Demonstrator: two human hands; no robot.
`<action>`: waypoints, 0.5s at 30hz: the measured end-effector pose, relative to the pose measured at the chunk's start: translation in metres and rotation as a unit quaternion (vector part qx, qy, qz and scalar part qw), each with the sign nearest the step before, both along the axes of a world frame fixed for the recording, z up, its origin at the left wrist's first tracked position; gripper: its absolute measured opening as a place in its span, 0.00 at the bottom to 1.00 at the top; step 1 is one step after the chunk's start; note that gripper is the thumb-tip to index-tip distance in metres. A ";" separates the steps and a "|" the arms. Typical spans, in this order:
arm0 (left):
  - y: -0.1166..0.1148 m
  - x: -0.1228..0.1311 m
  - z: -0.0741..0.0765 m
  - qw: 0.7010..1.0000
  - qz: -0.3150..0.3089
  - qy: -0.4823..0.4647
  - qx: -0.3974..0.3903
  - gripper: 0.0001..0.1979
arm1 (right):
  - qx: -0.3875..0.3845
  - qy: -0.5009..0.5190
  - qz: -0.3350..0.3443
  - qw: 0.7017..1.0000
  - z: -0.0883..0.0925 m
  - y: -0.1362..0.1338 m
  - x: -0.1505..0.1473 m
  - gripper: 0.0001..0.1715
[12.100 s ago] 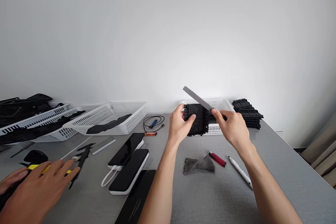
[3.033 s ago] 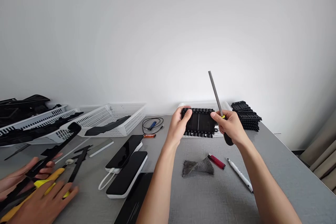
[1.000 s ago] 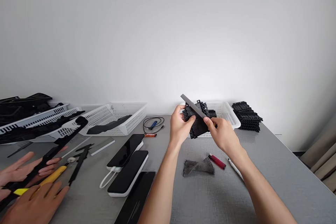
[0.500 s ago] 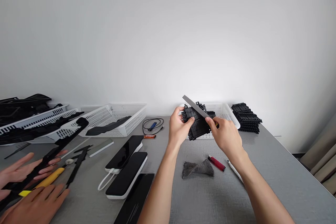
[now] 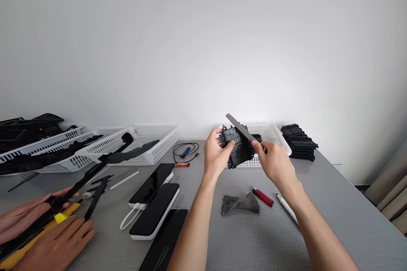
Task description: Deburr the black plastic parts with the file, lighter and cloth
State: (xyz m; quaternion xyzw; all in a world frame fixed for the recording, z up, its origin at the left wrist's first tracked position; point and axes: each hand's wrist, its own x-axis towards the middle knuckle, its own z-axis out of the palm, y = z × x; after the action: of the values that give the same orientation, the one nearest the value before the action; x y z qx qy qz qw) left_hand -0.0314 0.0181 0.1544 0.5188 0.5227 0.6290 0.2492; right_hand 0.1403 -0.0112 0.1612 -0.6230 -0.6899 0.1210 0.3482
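Note:
My left hand (image 5: 216, 151) is closed on a black plastic part (image 5: 239, 153) with toothed edges, its thumb lying over the flat face. It holds the part tilted above the table. In my right hand (image 5: 277, 161) is a flat grey metal file (image 5: 240, 127), gripped at its handle end, where a little yellow shows. The blade slants up to the left across the part's upper right edge; whether it touches cannot be made out. Behind them stands a white perforated basket (image 5: 280, 140), with a dark piece partly hidden at its front.
A stack of similar black parts (image 5: 299, 144) stands at right. Nearer lie a grey cloth (image 5: 241, 204), a red lighter (image 5: 263, 197) and a white pen (image 5: 287, 208). Phones and power banks (image 5: 154, 211) lie left. Another person's hands (image 5: 57, 241) work with a long black strip (image 5: 90, 173).
My right hand and the file have shifted slightly right and down along the part. My left hand stays nearly still. At left, the other person's black strip has moved right and up.

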 end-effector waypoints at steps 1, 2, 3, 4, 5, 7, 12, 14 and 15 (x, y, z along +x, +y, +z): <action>0.000 0.000 0.000 1.000 0.001 0.000 0.000 0.22 | -0.002 0.009 0.004 1.000 0.000 0.000 0.000 0.30; 0.001 0.000 0.000 1.000 0.001 -0.001 0.001 0.22 | -0.004 0.017 0.011 1.000 -0.001 0.000 0.000 0.31; 0.001 0.000 -0.001 1.000 0.000 0.000 0.002 0.22 | -0.005 0.024 0.023 0.999 -0.001 0.000 0.000 0.31; 0.001 0.000 -0.001 1.000 -0.003 0.000 0.003 0.22 | -0.004 0.031 0.038 0.999 -0.001 -0.001 -0.001 0.31; 0.001 0.000 -0.002 1.000 -0.007 0.001 0.005 0.22 | -0.004 0.036 0.053 0.998 -0.001 -0.002 -0.002 0.30; 0.001 0.001 -0.002 1.000 -0.018 0.002 0.011 0.21 | -0.002 0.037 0.075 0.996 -0.001 -0.004 -0.005 0.30; -0.001 0.000 0.001 1.000 -0.013 -0.019 0.013 0.22 | 0.009 0.013 0.047 0.999 -0.002 -0.003 -0.006 0.30; -0.003 0.000 0.004 1.000 -0.009 -0.025 0.004 0.22 | 0.014 0.006 0.027 1.000 -0.003 -0.001 -0.004 0.30; -0.004 0.000 0.005 1.000 -0.010 -0.027 0.000 0.22 | 0.015 0.005 0.020 1.000 -0.003 -0.001 -0.003 0.30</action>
State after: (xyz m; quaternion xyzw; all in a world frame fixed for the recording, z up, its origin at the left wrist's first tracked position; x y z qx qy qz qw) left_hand -0.0318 0.0144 0.1591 0.5067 0.5102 0.6406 0.2694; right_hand 0.1377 -0.0119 0.1583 -0.6030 -0.7025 0.1208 0.3582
